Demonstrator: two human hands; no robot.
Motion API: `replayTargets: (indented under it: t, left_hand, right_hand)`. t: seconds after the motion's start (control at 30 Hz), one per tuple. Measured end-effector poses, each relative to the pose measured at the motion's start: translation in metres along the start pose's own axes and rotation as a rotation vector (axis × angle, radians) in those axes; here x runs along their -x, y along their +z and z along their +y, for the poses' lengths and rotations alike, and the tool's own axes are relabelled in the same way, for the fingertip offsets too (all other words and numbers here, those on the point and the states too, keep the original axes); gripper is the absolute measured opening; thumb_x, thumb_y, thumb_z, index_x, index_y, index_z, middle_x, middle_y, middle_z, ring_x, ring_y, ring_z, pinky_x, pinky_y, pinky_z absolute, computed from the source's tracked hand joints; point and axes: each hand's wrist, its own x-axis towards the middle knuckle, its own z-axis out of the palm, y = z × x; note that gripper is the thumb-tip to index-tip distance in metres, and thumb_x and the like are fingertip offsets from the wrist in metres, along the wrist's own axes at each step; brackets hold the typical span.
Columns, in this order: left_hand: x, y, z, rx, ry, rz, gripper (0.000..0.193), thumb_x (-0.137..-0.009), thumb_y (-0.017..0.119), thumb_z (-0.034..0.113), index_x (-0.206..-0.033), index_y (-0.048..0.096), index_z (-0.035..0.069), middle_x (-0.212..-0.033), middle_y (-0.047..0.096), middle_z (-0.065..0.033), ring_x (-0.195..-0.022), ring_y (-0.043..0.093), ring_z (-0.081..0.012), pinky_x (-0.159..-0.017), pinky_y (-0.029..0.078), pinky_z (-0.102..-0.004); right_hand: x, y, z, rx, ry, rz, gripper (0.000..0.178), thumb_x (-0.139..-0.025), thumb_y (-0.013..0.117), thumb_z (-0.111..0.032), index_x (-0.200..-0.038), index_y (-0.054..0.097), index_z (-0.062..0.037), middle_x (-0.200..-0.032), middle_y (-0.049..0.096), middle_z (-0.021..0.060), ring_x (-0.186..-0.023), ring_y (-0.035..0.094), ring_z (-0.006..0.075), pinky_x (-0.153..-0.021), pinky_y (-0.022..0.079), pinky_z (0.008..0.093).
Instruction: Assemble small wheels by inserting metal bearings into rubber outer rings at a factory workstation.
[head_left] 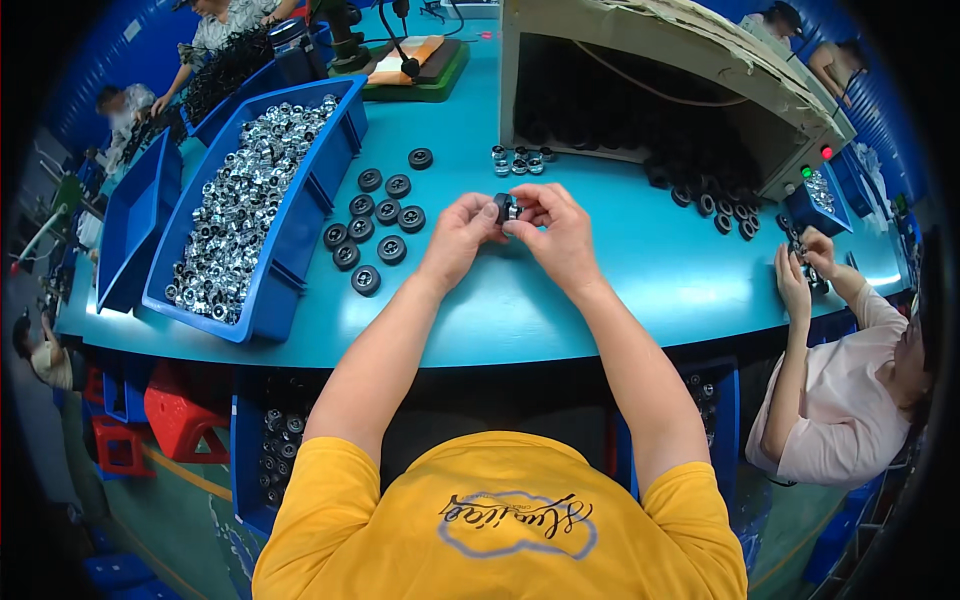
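Over the middle of the teal table, my left hand (466, 232) and my right hand (552, 232) meet at a small toy wheel (507, 208). Its black tyre is pinched by my left fingers, while my right fingers grip the shiny chrome hub side. Whether the hub is fully inside the tyre cannot be seen. To the left of my hands lie several black wheels with hubs in them (388, 211), spread loosely. Just beyond my hands stands a small group of chrome hubs (520, 161).
A blue bin (275, 300) heaped with chrome hubs (240, 210) stands at left. Loose black tyres (707, 205) spill from a large open box (600, 150) at the far right. A co-worker (835, 400) handles parts at right. Below the table are blue crates (245, 450) and a red stool (180, 415).
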Motion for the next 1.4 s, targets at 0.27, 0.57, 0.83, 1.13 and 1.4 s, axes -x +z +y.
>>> replayTargets:
  t: [0.27,0.57,0.83,1.13,1.4]
  left_hand:
    - [0.000,0.002,0.003,-0.007,-0.033,-0.022,0.022,-0.108,0.052,0.025,-0.110,0.059,0.004,-0.108,0.067,-0.0064,-0.094,0.066,-0.0168,-0.085,0.056,-0.0337]
    - [0.001,0.002,0.003,-0.002,-0.025,-0.059,0.021,-0.109,0.051,0.024,-0.109,0.059,0.004,-0.109,0.067,-0.0063,-0.094,0.065,-0.0169,-0.086,0.056,-0.0338]
    - [0.005,0.012,0.004,-0.152,0.020,-0.072,0.025,-0.106,0.056,0.020,-0.121,0.058,-0.001,-0.111,0.067,-0.0079,-0.097,0.066,-0.0152,-0.087,0.057,-0.0317]
    - [0.006,0.014,0.005,-0.081,0.040,-0.027,0.032,-0.102,0.063,0.016,-0.128,0.057,-0.003,-0.110,0.067,-0.0089,-0.095,0.067,-0.0151,-0.084,0.058,-0.0316]
    - [0.007,0.019,0.005,-0.126,0.087,0.018,0.030,-0.098,0.070,0.013,-0.122,0.061,-0.002,-0.105,0.070,-0.0092,-0.090,0.069,-0.0171,-0.080,0.059,-0.0314]
  right_hand:
    - [0.003,0.000,0.006,-0.037,-0.050,0.037,0.032,-0.078,0.076,0.001,-0.109,0.070,-0.0033,-0.102,0.065,0.0071,-0.089,0.068,0.0162,-0.074,0.059,0.0294]
    - [0.008,-0.001,-0.002,-0.157,0.009,0.038,0.037,-0.079,0.075,0.003,-0.114,0.069,-0.0047,-0.105,0.067,0.0076,-0.094,0.070,0.0192,-0.083,0.060,0.0324]
    - [0.012,-0.001,-0.005,0.139,-0.197,0.115,0.032,-0.077,0.075,0.006,-0.106,0.067,-0.0060,-0.098,0.065,0.0062,-0.085,0.069,0.0206,-0.077,0.059,0.0318]
    - [0.010,-0.002,0.009,-0.244,0.114,0.056,0.033,-0.086,0.077,-0.005,-0.118,0.069,-0.0028,-0.110,0.068,0.0059,-0.095,0.068,0.0176,-0.084,0.059,0.0326]
    - [0.007,-0.010,0.014,-0.592,0.436,-0.120,0.032,-0.092,0.076,-0.013,-0.120,0.068,0.0012,-0.110,0.072,0.0107,-0.100,0.067,0.0156,-0.089,0.057,0.0310]
